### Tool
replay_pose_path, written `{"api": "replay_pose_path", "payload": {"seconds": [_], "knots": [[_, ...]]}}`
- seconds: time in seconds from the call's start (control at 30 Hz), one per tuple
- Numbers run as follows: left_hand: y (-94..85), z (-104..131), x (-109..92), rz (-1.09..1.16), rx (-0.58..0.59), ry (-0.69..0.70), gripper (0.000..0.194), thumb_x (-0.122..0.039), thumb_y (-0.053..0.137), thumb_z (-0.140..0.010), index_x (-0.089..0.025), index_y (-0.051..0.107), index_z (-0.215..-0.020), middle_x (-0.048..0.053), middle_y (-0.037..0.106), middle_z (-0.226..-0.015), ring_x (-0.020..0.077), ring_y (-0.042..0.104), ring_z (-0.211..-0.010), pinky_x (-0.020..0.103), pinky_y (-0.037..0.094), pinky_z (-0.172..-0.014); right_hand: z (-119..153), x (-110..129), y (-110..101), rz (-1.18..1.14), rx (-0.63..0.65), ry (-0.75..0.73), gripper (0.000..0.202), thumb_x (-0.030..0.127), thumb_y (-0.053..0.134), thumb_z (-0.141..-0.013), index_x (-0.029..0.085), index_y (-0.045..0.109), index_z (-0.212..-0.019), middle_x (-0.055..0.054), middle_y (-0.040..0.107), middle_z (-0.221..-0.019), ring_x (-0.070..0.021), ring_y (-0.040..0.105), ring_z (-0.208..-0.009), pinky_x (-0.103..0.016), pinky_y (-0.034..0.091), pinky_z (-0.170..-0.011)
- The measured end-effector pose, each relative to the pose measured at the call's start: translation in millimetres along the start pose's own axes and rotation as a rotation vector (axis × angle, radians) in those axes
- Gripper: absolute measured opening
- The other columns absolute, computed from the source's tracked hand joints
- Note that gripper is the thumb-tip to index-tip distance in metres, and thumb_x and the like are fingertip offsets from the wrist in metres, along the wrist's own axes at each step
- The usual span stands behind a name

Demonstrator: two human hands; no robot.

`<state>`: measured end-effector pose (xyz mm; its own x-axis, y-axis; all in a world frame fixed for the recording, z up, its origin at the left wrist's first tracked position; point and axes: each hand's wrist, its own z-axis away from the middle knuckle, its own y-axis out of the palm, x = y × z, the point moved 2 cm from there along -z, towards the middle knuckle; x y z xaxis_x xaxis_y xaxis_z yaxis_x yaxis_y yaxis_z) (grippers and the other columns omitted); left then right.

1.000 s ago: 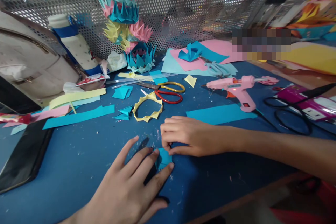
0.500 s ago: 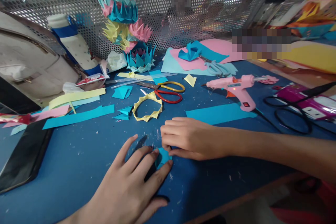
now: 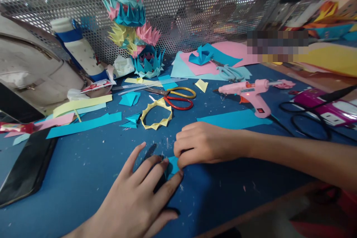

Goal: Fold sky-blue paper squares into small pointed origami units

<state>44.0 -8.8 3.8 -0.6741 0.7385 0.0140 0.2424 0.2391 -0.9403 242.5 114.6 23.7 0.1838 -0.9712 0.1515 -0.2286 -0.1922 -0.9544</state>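
Note:
A small folded piece of blue paper (image 3: 172, 166) lies on the blue table, partly hidden by fingers. My left hand (image 3: 139, 189) rests over it with fingers spread, the fingertips pressing its left and near edges. Curled at the paper's right edge is my right hand (image 3: 199, 145), its fingers closed on that edge; the fingertips are hidden. Just beyond both hands lie a ring of folded yellow paper (image 3: 142, 119) and a blue paper strip (image 3: 231, 119). Scissors (image 3: 178, 97) with one yellow and one red handle sit behind the ring.
A pink glue gun (image 3: 256, 95) with a black cord lies at right, near a purple power strip (image 3: 320, 106). Paper strips (image 3: 83, 124) and a phone (image 3: 28, 167) are at left. Against the perforated metal panel stand a bottle (image 3: 79, 50) and a folded-paper tower (image 3: 147, 61).
My right hand has shifted slightly right and up along the paper's right edge, its fingers curled tighter. My left hand stays in place on the paper.

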Motion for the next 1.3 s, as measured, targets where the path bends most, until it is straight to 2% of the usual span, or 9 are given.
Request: {"api": "replay_pose_path", "payload": {"seconds": [0.1, 0.23, 0.4, 0.57, 0.77, 0.9, 1.03, 1.17, 1.3], "knots": [[-0.4, 1.8, 0.6, 0.009, -0.029, 0.005, 0.042, -0.048, 0.04, -0.106, -0.027, 0.063, -0.134, 0.004, 0.068, -0.118, 0.0243, 0.058, -0.115, 0.052, 0.009, -0.124, 2.1, -0.5, -1.2, 0.086, -0.021, -0.065, 0.024, 0.017, 0.043, -0.105, 0.02, 0.065, -0.095, -0.001, 0.069, -0.102, -0.0144, 0.056, -0.089, -0.033, 0.035, -0.07], [-1.0, 5.2, 1.5, 0.055, -0.096, 0.006, 0.037, -0.041, 0.043, -0.106, -0.025, 0.068, -0.127, 0.004, 0.07, -0.114, 0.0239, 0.061, -0.113, 0.053, 0.015, -0.123, 2.0, 5.6, -0.6, 0.235, -0.033, -0.111, 0.029, 0.017, 0.042, -0.106, 0.018, 0.066, -0.089, -0.001, 0.068, -0.091, -0.0146, 0.056, -0.083, -0.035, 0.032, -0.063], [-1.8, 3.7, 2.2, 0.08, -0.127, -0.008, 0.035, -0.038, 0.043, -0.106, -0.023, 0.072, -0.12, 0.005, 0.072, -0.112, 0.0239, 0.063, -0.111, 0.053, 0.018, -0.123, -4.3, 10.1, 2.4, 0.284, 0.029, -0.08, 0.028, 0.017, 0.041, -0.105, 0.019, 0.064, -0.089, -0.001, 0.064, -0.087, -0.016, 0.052, -0.078, -0.034, 0.032, -0.06], [-7.3, -1.0, 2.6, 0.104, -0.111, -0.017, 0.032, -0.042, 0.05, -0.103, -0.023, 0.073, -0.115, 0.003, 0.073, -0.108, 0.0229, 0.064, -0.109, 0.048, 0.015, -0.125, -8.7, 7.2, 8.8, 0.202, 0.004, 0.007, 0.02, 0.014, 0.043, -0.103, 0.018, 0.063, -0.101, -0.004, 0.064, -0.098, -0.0177, 0.051, -0.082, -0.032, 0.035, -0.066], [-5.8, 1.9, 3.3, 0.092, -0.087, -0.017, 0.033, -0.04, 0.046, -0.105, -0.025, 0.071, -0.121, 0.002, 0.072, -0.111, 0.0224, 0.063, -0.112, 0.05, 0.014, -0.125, -6.7, 6.2, 8.1, -0.032, -0.015, 0.133, 0.015, 0.03, 0.053, -0.103, 0.018, 0.063, -0.103, -0.005, 0.064, -0.104, -0.0172, 0.052, -0.089, -0.03, 0.037, -0.074], [-4.5, 2.9, 3.3, 0.082, -0.089, -0.013, 0.035, -0.042, 0.045, -0.105, -0.025, 0.07, -0.123, 0.003, 0.071, -0.112, 0.0224, 0.062, -0.111, 0.05, 0.013, -0.125, -3.1, 5.6, 4.2, -0.061, -0.072, 0.103, 0.026, 0.029, 0.046, -0.106, 0.02, 0.068, -0.094, -0.002, 0.065, -0.095, -0.0156, 0.049, -0.08, -0.031, 0.033, -0.07], [-3.3, 1.5, 2.9, 0.055, -0.026, -0.006, 0.041, -0.048, 0.044, -0.105, -0.026, 0.064, -0.133, 0.003, 0.07, -0.113, 0.0234, 0.06, -0.113, 0.05, 0.007, -0.125, 0.5, -0.3, 2.4, -0.065, -0.072, 0.038, 0.028, 0.034, 0.049, -0.105, 0.022, 0.073, -0.098, -0.001, 0.063, -0.085, -0.0164, 0.045, -0.076, -0.033, 0.028, -0.066], [-1.8, 1.9, 2.7, 0.052, 0.032, -0.003, 0.044, -0.051, 0.04, -0.105, -0.029, 0.059, -0.139, 0.002, 0.067, -0.118, 0.0241, 0.057, -0.117, 0.051, 0.002, -0.125, 1.3, -7.3, 0.7, -0.08, -0.05, 0.053, 0.031, 0.039, 0.047, -0.106, 0.023, 0.074, -0.102, -0.001, 0.06, -0.078, -0.0168, 0.044, -0.074, -0.033, 0.028, -0.065], [-5.2, 1.1, 5.0, 0.135, 0.009, -0.029, 0.042, -0.049, 0.043, -0.105, -0.027, 0.06, -0.136, 0.003, 0.067, -0.116, 0.0245, 0.058, -0.116, 0.052, 0.008, -0.123, 0.4, -7.1, 0.2, -0.089, -0.022, 0.078, 0.036, 0.039, 0.044, -0.107, 0.022, 0.074, -0.1, -0.002, 0.06, -0.079, -0.0166, 0.044, -0.075, -0.032, 0.029, -0.065]]}}
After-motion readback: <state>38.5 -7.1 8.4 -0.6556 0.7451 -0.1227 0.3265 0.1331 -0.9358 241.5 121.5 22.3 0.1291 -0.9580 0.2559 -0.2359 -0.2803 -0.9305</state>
